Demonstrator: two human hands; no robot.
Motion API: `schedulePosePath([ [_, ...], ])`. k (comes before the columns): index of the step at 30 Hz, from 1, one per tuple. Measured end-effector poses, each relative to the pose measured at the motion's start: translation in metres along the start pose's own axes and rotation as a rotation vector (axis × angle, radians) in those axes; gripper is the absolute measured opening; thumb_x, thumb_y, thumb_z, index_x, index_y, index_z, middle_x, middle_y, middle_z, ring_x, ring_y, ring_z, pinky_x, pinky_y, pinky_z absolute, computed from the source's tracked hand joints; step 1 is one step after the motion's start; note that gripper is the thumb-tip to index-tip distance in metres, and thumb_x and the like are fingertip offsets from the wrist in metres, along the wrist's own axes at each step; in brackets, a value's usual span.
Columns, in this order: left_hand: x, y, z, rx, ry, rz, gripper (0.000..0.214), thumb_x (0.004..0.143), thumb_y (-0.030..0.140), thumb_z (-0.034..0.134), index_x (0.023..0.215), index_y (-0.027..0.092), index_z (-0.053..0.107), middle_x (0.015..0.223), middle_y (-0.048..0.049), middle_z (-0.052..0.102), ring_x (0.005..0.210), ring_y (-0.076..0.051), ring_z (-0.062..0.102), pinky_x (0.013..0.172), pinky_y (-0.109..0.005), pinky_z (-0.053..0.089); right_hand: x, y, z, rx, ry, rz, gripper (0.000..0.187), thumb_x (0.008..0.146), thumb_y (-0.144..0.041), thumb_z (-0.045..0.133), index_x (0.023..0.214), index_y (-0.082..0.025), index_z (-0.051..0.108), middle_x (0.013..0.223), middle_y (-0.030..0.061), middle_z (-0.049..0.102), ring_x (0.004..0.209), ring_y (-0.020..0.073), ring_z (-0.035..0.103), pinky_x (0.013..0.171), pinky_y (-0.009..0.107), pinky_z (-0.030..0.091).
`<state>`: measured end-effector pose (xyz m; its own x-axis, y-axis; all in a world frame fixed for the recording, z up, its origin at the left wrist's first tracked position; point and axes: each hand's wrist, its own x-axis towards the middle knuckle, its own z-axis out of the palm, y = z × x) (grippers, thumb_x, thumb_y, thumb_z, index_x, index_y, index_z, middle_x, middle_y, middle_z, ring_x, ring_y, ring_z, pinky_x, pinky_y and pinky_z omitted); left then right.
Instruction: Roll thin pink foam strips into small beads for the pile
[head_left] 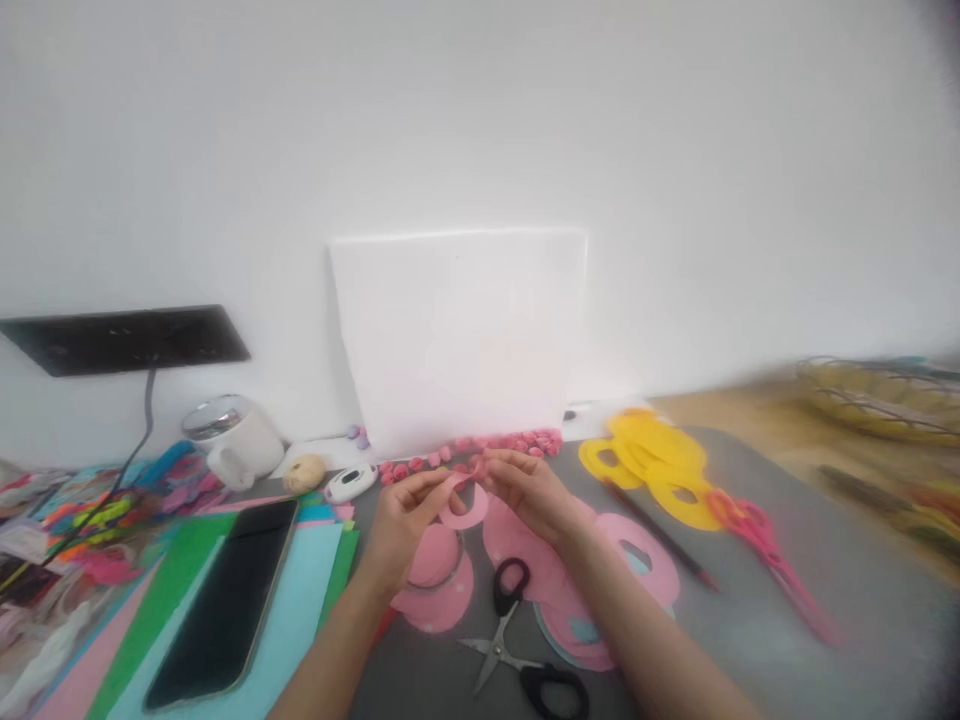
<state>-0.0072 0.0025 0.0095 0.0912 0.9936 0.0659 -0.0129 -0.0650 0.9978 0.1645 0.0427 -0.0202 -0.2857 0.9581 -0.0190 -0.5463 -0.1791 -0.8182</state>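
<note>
Both my hands are raised over the grey table, holding one curled pink paper strip between them. My left hand pinches its left end with thumb and fingers. My right hand pinches the other end near the top. Under the hands lie several pink paper circles and rings. Black-handled scissors lie just in front of my wrists.
A white board leans on the wall, with a row of small pink paper roses at its foot. Yellow paper rings, pink scissors and a pencil lie right. A phone on coloured sheets and a white mug sit left.
</note>
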Motion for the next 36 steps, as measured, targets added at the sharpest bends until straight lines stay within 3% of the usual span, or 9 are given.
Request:
schedulePosePath([
  [4, 0.0006, -0.001, -0.0007, -0.017, 0.008, -0.003, 0.02, 0.076, 0.034, 0.064, 0.083, 0.017, 0.071, 0.064, -0.0019, 0.064, 0.064, -0.014, 0.056, 0.058, -0.023, 0.043, 0.0014, 0.0017, -0.0035, 0.008, 0.01, 0.006, 0.02, 0.06, -0.023, 0.08, 0.077, -0.016, 0.072, 0.079, 0.0034, 0.071, 0.075, 0.0133, 0.064, 0.08, 0.027, 0.049],
  [17, -0.0012, -0.0018, 0.0007, -0.013, -0.049, -0.013, 0.02, 0.076, 0.032, 0.063, 0.088, 0.018, 0.072, 0.065, -0.0016, 0.065, 0.065, -0.013, 0.056, 0.059, -0.023, 0.042, -0.0002, 0.0032, -0.0007, 0.002, 0.027, 0.002, 0.018, 0.055, -0.024, 0.083, 0.064, -0.017, 0.069, 0.055, -0.0029, 0.062, 0.051, 0.0075, 0.055, 0.057, 0.022, 0.047],
  [26, 0.0006, -0.0018, -0.0004, -0.117, 0.007, -0.023, 0.018, 0.074, 0.031, 0.066, 0.083, 0.017, 0.072, 0.063, -0.0012, 0.063, 0.065, -0.014, 0.056, 0.059, -0.023, 0.043, -0.0018, 0.0002, 0.0003, -0.042, -0.046, -0.016, 0.017, 0.063, -0.025, 0.078, 0.078, -0.019, 0.073, 0.082, 0.0038, 0.071, 0.079, 0.015, 0.064, 0.08, 0.029, 0.049],
  [36, -0.0005, -0.0021, -0.0004, -0.087, -0.02, -0.03, 0.017, 0.076, 0.03, 0.065, 0.085, 0.018, 0.072, 0.063, -0.0015, 0.063, 0.064, -0.013, 0.055, 0.058, -0.022, 0.042, 0.0006, 0.0061, -0.0052, -0.067, -0.018, -0.02, 0.02, 0.059, -0.026, 0.08, 0.076, -0.019, 0.072, 0.077, 0.0021, 0.071, 0.069, 0.0126, 0.062, 0.071, 0.027, 0.049],
])
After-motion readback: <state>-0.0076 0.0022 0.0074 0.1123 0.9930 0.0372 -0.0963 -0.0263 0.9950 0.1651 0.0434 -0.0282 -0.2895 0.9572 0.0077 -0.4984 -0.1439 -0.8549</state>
